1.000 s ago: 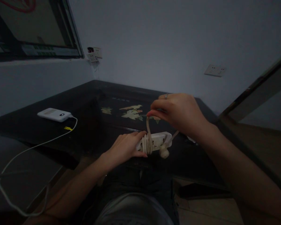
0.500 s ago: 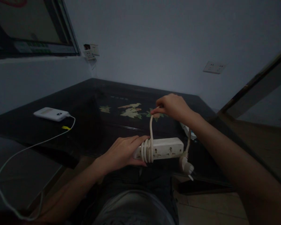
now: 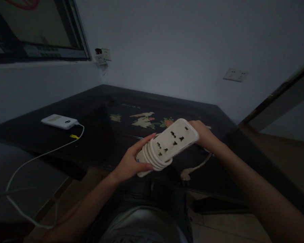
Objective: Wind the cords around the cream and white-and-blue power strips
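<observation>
A white power strip point(image 3: 178, 136) is held up tilted over the table's near edge, its socket face toward me. Several turns of its white cord point(image 3: 153, 157) wrap around the lower left end. My left hand point(image 3: 131, 158) grips that end, thumb on the near side and fingers at the far side. Behind the strip's upper right end is my right hand point(image 3: 199, 126); its fingers are hidden, so what they hold does not show. The cord's plug point(image 3: 185, 174) hangs or rests at the table's near edge, below the strip.
A dark table point(image 3: 91, 101) with a flower-and-bird picture point(image 3: 143, 119) stands against the wall. On its left lie a white power bank point(image 3: 59, 121) with a cable point(image 3: 38, 156) and a yellow tag point(image 3: 74, 136). Wall sockets point(image 3: 235, 75) are at the back.
The power strip has been tilted, its right end raised and socket face turned up. My right hand has moved from above the strip to behind it. The plug has shifted left and lower.
</observation>
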`<state>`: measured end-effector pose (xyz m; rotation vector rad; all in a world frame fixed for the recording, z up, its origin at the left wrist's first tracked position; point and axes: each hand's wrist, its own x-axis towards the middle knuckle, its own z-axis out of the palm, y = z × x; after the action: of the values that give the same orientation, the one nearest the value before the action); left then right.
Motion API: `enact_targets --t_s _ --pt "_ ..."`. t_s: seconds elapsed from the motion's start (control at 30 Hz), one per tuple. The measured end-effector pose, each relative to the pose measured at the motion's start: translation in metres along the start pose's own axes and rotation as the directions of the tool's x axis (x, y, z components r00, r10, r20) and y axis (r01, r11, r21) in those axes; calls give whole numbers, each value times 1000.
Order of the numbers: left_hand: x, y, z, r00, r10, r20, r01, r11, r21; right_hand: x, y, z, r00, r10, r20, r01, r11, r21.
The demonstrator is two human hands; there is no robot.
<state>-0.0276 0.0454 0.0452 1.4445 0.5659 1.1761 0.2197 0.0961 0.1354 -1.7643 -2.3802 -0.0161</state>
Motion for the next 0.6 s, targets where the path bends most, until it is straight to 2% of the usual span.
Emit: enact_targets --t_s 0.13,0.27,0.37,0.47,0.6 --pt "3 -5 -1 998 -29 -51 25 996 -88 -20 2 -8 997 32 -75 -27 997 66" --pt "4 -11 -3 992 -81 -94 66 987 -148 -43 -9 -16 991 36 -130 -8 978 210" --pt "6 -17 -6 987 -116 -112 88 969 -231 -62 -25 -16 993 -12 -120 50 946 319" --pt "8 -20 -6 978 -157 -138 112 952 -285 -80 -41 -14 996 -41 -76 64 940 336" --pt "10 -19 -7 963 -101 -251 53 980 -191 -101 -57 -15 996 -64 -62 82 934 349"
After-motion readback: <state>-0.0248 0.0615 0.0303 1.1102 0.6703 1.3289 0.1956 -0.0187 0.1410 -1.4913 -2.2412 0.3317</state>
